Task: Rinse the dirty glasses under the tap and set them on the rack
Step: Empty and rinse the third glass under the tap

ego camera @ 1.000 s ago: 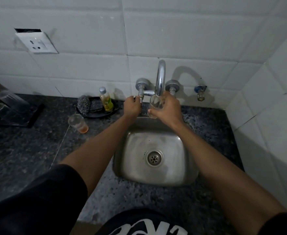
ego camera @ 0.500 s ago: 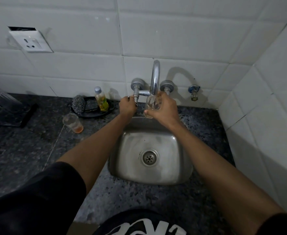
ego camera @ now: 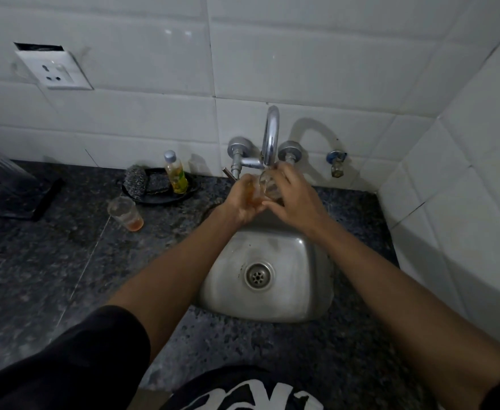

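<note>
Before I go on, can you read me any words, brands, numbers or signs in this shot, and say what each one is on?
No text can be read for certain.
Bottle by the tap: a yellow-green label, print too small and blurred to read.
Black shirt at the bottom edge: large white lettering, cut off by the frame, unreadable.
Wall socket: no marking visible.
Glass in the right hand and glass on the counter: no print.

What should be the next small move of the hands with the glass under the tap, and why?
Probably tip the glass over the sink to pour out the rinse. Both hands grip it just below the tap spout, the right hand on its side and the left hand beside it, where an orange tint shows. Another dirty glass waits on the counter.
</note>
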Available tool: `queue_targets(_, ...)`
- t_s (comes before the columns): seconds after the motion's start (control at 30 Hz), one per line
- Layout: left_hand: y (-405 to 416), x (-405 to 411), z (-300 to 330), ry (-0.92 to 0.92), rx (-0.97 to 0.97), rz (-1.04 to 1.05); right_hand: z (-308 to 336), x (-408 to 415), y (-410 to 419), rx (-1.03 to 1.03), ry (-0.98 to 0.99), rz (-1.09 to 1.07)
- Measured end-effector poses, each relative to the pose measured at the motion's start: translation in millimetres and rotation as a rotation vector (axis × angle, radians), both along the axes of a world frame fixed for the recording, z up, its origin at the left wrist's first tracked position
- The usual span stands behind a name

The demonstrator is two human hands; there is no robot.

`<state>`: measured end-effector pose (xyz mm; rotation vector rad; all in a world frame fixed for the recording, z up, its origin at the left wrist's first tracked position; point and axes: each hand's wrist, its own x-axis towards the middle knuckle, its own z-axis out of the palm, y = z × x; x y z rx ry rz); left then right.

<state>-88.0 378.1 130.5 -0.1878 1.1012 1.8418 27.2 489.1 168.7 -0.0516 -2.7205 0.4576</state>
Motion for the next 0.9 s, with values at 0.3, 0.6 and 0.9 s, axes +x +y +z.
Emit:
queue_targets(0.3, -1, -8, -18, -0.015, 0.072, 0.052, 9, -3, -3, -0.059, -0.222, 0.209)
queue_targets(0.6, 1, -13, -20, 0.056, -0.039, 0.108, 12, -14, -3, -0.073, -0.248, 0.196)
queue_targets(0.9, -5, -22, -22, 0.016, -0.084, 0.066, 10, -18, -6, 0.132, -0.288, 0.207)
